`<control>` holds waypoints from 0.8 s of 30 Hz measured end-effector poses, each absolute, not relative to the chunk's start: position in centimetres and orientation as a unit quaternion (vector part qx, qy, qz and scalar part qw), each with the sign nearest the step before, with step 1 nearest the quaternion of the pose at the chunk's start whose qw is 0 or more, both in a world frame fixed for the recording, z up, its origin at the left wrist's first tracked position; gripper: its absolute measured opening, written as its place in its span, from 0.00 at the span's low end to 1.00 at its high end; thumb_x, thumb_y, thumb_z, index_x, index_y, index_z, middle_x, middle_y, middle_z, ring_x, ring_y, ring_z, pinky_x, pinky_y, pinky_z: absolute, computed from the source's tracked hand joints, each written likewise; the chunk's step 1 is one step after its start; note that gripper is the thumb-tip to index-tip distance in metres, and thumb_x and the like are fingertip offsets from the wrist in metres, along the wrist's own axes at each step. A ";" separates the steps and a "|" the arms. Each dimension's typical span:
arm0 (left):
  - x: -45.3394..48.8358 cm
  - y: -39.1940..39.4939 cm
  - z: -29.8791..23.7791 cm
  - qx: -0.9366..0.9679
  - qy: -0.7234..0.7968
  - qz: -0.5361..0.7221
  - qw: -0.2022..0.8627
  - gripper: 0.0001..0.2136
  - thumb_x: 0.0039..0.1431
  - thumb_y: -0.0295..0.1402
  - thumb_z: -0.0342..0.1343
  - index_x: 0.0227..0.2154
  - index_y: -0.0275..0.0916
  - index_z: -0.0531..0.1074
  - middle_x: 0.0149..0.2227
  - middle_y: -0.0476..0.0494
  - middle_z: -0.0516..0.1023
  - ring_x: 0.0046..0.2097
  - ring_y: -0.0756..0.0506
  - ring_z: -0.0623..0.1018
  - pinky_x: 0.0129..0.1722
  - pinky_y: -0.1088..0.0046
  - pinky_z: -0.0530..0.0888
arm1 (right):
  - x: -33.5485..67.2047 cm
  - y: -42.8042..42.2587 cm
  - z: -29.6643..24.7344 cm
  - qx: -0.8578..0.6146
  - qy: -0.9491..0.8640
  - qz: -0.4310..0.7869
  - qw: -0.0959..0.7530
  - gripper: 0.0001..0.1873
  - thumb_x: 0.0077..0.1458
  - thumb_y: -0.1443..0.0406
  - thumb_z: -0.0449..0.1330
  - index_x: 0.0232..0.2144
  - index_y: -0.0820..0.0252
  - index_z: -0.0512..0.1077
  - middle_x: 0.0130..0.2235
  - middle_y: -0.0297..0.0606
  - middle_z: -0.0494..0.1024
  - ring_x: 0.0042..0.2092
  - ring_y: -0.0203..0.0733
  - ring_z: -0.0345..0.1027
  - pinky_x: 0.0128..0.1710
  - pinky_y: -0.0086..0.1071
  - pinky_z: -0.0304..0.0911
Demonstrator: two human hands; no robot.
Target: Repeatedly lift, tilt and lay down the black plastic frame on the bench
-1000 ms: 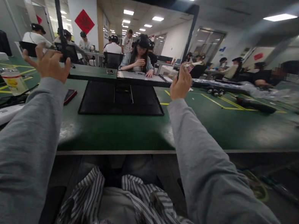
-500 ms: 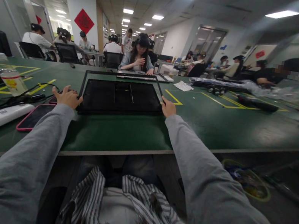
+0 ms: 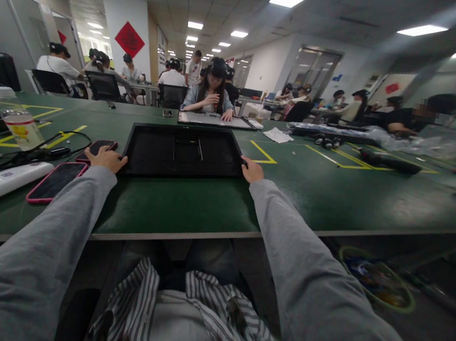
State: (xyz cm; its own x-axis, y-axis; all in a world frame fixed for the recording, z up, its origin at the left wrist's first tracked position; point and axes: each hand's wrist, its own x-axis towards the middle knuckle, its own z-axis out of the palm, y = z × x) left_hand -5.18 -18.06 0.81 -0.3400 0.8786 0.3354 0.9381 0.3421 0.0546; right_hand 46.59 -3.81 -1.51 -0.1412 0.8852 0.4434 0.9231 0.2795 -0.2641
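A thin black rectangular frame [image 3: 187, 127] lies on or around a shallow black panel [image 3: 152, 148], so the two look almost like one piece. Across the panel's middle runs a recessed section with a thin bright line. My left hand [image 3: 106, 159] pinches the frame's near left corner, its other fingers reaching over a dark phone [image 3: 101, 149]. At the right side my right hand [image 3: 253, 171] grips the frame's edge, thumb on top. Whether the frame sits fully against the panel, I cannot tell.
Left of me are a pink-edged phone [image 3: 57, 181], a white power bank [image 3: 3, 182], black cables and a bottle [image 3: 24, 126]. Crumpled tissue [image 3: 278, 135] lies beyond the panel. Across the table, a person [image 3: 210, 97] sits behind a white-faced board [image 3: 219, 121].
The frame's far side, which stood raised above the panel, has come down onto it. Both hands have lowered slightly with it, and the left fingers are less spread.
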 end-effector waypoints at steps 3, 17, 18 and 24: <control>-4.0 -19.1 1.4 -0.564 -0.792 -0.165 0.164 0.21 0.61 0.49 0.42 0.44 0.46 0.75 0.56 0.37 0.71 0.64 0.34 0.56 0.56 0.35 0.43 | 46.4 -4.3 -1.3 -0.591 -0.755 -0.058 0.278 0.24 0.61 0.64 0.50 0.59 0.58 0.65 0.58 0.43 0.70 0.59 0.48 0.62 0.58 0.44 0.56; 6.1 -18.4 4.1 -0.767 -0.639 0.050 0.029 0.21 0.54 0.40 0.55 0.52 0.50 0.71 0.50 0.47 0.76 0.52 0.40 0.73 0.53 0.57 0.59 | 38.6 -9.7 1.5 -0.370 -0.924 -0.069 0.074 0.22 0.52 0.68 0.60 0.51 0.54 0.71 0.49 0.42 0.73 0.51 0.48 0.64 0.47 0.39 0.60; 6.2 -17.9 4.2 -0.771 -0.633 0.056 0.036 0.21 0.53 0.39 0.56 0.52 0.50 0.71 0.49 0.47 0.76 0.51 0.41 0.73 0.52 0.57 0.60 | 38.1 -9.3 1.7 -0.369 -0.925 -0.063 0.066 0.22 0.51 0.69 0.60 0.50 0.55 0.71 0.48 0.41 0.74 0.50 0.46 0.66 0.47 0.37 0.60; 6.6 -14.0 4.3 -0.769 -0.631 0.054 0.087 0.21 0.51 0.41 0.57 0.49 0.47 0.73 0.50 0.43 0.75 0.52 0.38 0.71 0.53 0.52 0.59 | 35.9 -5.4 2.4 -0.417 -0.906 0.013 0.071 0.21 0.49 0.67 0.62 0.48 0.54 0.72 0.47 0.35 0.76 0.48 0.41 0.69 0.44 0.31 0.62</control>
State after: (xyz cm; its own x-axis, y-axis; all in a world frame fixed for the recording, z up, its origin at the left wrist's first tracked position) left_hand 6.56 -14.03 4.27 0.1974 0.9800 0.0261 0.9611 -0.1882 -0.2021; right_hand 35.86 -5.44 2.41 -0.6424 0.7573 0.1181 0.7536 0.6521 -0.0826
